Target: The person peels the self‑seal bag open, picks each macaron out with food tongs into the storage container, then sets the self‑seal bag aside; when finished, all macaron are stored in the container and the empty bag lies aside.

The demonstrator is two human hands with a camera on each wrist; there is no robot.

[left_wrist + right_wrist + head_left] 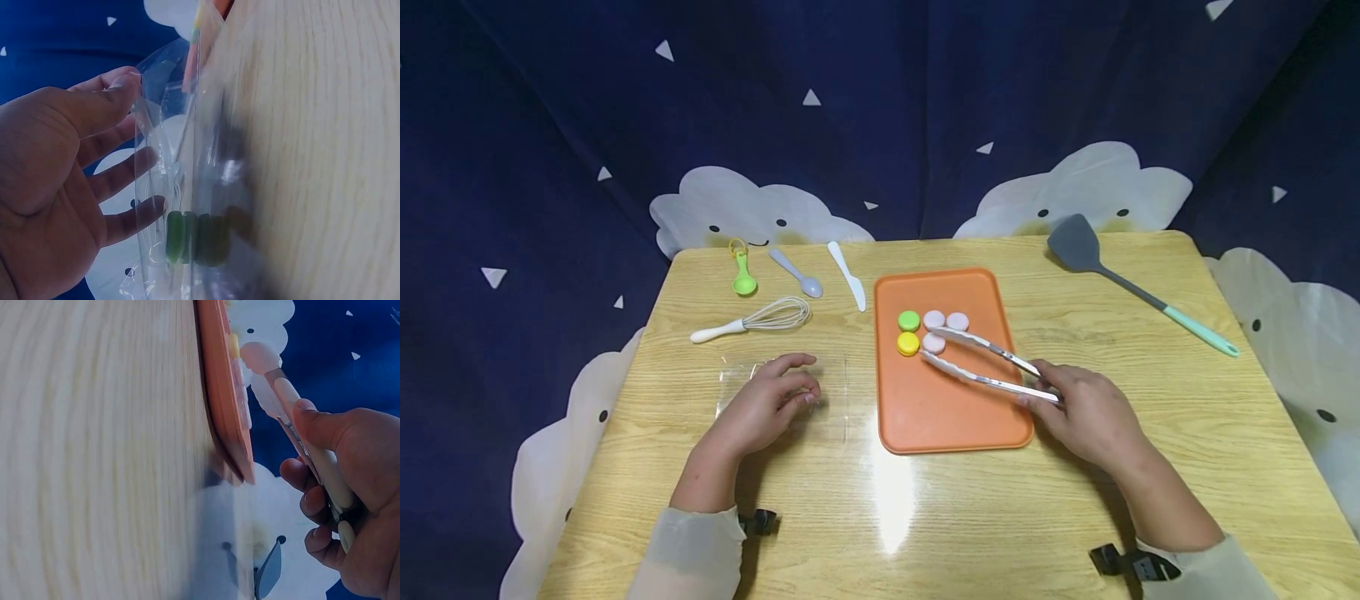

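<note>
My right hand (1086, 408) grips metal tongs (1000, 386) by their handle end. The tong arms are spread, and their tips lie on either side of a lilac macaron (933, 343) on the orange tray (955, 417). Close by sit a yellow macaron (907, 343), a green macaron (909, 321) and two more lilac ones. My left hand (767, 404) is over a clear plastic box (831, 425), fingers loosely bent. In the left wrist view its thumb and fingertips are at the box's edge, with green macarons (181, 237) seen through the plastic.
A whisk (760, 319), green measuring spoons (744, 279), a grey spoon (801, 279) and a white knife (848, 279) lie along the back left. A dark spatula (1120, 279) with a mint handle lies at the back right. Behind the wooden table (970, 517) hangs a blue curtain (887, 108).
</note>
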